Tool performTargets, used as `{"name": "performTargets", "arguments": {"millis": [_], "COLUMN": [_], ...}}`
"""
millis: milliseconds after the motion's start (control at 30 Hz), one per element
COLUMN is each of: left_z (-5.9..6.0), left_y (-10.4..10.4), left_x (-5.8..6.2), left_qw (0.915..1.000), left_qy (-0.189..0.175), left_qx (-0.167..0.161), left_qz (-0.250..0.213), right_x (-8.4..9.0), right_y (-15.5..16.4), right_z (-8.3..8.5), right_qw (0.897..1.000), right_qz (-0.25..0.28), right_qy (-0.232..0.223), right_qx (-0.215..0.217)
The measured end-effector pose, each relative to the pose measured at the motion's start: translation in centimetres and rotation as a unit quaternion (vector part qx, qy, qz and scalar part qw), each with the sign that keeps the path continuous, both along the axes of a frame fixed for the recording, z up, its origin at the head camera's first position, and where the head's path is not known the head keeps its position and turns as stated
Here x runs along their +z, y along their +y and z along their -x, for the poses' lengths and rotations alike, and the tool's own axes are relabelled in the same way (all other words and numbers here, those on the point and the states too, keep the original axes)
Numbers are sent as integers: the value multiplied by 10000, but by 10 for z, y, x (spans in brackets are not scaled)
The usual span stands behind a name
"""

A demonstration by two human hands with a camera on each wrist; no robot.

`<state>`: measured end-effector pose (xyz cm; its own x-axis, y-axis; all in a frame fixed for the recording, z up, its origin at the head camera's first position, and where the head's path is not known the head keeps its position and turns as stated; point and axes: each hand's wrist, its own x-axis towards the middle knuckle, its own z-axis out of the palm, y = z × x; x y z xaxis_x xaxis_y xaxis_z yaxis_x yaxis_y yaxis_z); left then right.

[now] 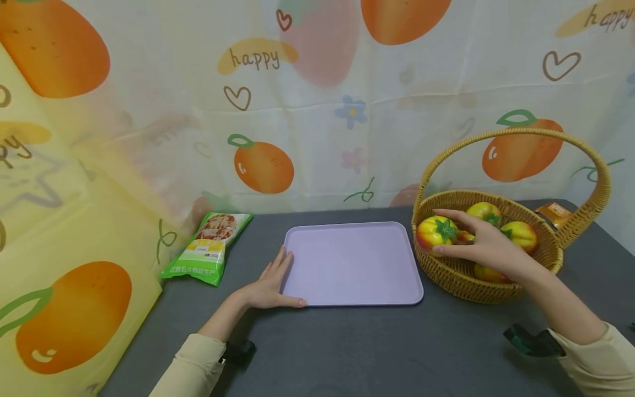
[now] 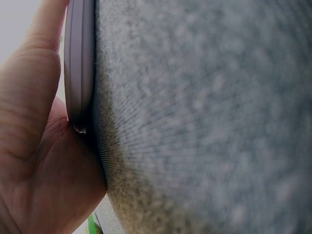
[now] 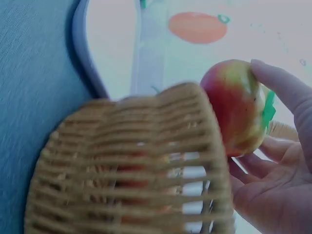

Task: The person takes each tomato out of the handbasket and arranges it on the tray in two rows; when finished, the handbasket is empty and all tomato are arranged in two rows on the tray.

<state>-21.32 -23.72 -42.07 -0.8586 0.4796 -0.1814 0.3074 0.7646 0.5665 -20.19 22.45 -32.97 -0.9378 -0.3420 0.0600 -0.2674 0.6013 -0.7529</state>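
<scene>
A dark grey tabletop (image 1: 347,353) fills the foreground, with both cream-sleeved forearms reaching in from the bottom edge. The left hand (image 1: 270,286) lies flat against the near left corner of a lilac tray (image 1: 352,264), its grip relaxed, fingers straight along the rim. To the right, the right hand (image 1: 488,248) reaches into a wicker basket (image 1: 496,286) and closes its grip around a yellow-red tomato (image 1: 434,232) at the basket's left edge. Other tomatoes (image 1: 521,234) rest inside. A green snack packet (image 1: 210,248) lies left of the tray.
</scene>
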Motion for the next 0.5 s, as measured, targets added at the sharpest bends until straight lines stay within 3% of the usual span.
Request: {"name": "performTargets", "arguments": {"millis": [500], "left_z": [-2], "left_y": [0], "left_x": [2], "left_qw": [10000], "left_qy": [-33], "left_qx": [41], "left_qz": [15], "right_x": [2], "right_y": [-45], "right_z": [10], "right_qw": [9958], "right_qz": [588], "right_qy": [-224], "right_qx": [662]}}
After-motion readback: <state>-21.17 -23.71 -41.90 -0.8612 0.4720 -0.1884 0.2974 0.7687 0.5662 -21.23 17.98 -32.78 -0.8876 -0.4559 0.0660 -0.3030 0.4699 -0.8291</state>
